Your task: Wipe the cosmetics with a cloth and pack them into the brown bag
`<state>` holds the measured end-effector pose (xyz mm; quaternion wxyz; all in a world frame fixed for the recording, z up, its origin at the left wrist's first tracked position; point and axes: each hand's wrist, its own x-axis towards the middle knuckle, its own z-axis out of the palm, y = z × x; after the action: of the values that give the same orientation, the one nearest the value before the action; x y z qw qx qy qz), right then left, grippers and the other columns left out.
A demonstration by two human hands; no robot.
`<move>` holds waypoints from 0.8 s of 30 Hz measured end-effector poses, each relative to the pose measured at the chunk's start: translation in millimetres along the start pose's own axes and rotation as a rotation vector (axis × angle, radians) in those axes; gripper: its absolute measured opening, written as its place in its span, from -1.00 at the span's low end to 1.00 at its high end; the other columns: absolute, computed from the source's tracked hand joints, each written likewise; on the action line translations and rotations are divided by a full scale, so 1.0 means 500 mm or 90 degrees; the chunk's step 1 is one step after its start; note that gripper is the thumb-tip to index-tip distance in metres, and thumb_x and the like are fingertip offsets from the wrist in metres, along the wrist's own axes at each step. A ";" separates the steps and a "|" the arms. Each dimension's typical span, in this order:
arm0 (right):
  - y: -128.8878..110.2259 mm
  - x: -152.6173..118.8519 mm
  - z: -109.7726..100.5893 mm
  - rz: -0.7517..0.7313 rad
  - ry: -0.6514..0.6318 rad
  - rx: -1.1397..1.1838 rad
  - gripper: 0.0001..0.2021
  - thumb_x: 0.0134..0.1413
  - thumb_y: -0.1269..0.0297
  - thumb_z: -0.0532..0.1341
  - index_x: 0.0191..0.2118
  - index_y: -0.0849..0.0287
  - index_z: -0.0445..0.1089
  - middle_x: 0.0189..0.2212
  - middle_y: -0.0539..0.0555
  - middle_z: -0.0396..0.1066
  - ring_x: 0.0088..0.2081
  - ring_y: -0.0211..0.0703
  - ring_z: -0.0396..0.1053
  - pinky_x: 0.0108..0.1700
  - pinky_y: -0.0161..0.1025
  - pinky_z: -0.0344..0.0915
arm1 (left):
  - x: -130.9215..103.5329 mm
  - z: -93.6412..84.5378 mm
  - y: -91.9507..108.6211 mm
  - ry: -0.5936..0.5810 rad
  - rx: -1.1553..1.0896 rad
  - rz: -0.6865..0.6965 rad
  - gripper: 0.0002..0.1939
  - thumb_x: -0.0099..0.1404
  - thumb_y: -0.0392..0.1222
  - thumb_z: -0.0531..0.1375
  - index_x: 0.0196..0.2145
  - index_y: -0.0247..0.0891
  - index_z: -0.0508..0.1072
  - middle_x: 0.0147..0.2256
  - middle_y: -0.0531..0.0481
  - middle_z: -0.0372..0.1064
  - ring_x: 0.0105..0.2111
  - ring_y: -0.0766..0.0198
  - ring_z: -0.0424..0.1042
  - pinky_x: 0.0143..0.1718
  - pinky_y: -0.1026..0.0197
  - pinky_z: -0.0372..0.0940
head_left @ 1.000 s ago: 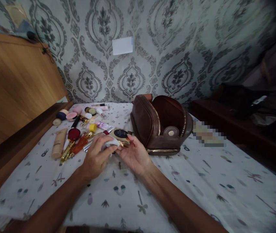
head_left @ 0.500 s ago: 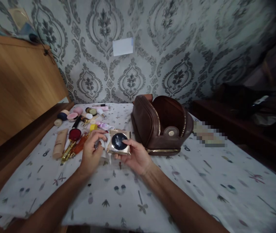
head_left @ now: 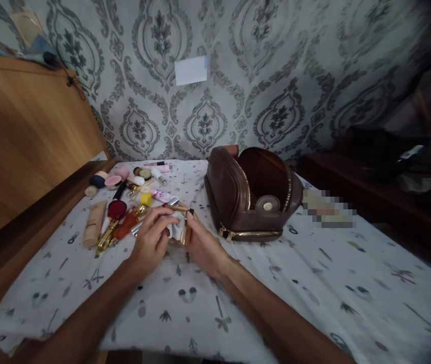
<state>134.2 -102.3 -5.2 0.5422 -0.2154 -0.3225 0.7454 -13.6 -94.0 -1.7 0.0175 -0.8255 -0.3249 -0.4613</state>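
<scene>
Right hand (head_left: 203, 246) grips a gold compact (head_left: 185, 227), fingers closed on it, case tipped up on edge so only its thin side shows. Left hand (head_left: 151, 241) presses a white wipe (head_left: 176, 226) against the compact's left face, fingers curled shut on the wipe. Both hands meet at frame centre, above the patterned white sheet (head_left: 314, 283); compact is off the surface, just at 8 o'clock from the brown leather pouch (head_left: 251, 194), close but not touching. Pouch stands open, zip undone, gold zipper edge showing, round pale disc on its inner flap. At 10 o'clock from the hands, a scatter of cosmetics: beige tube (head_left: 93, 222), red round pot (head_left: 116, 209), gold brushes (head_left: 106, 237), yellow cap (head_left: 146, 198), pink sponges (head_left: 116, 177), small jars further back. Wooden headboard (head_left: 22, 141) at 9 o'clock, damask wallpaper (head_left: 276, 76) at 12 with a white card (head_left: 190, 70) stuck on it. Pixelated patch at 3 o'clock of the pouch, contents unreadable.
</scene>
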 end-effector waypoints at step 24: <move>0.017 0.008 -0.031 -0.003 0.215 -0.231 -0.51 0.09 -0.19 0.21 -0.04 0.09 0.37 -0.30 0.02 0.43 -0.48 -0.26 0.30 -0.62 -0.40 0.12 | 0.006 -0.001 -0.005 0.100 -0.136 -0.155 -0.70 0.14 -0.49 0.07 -0.28 -0.18 0.46 -0.19 0.00 0.38 -0.12 0.19 0.39 -0.05 0.10 0.30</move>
<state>137.6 -96.3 -22.1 0.5428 -0.4298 -0.3562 0.6275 -14.3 -90.6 0.3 -0.1012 -0.7382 -0.3693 -0.5553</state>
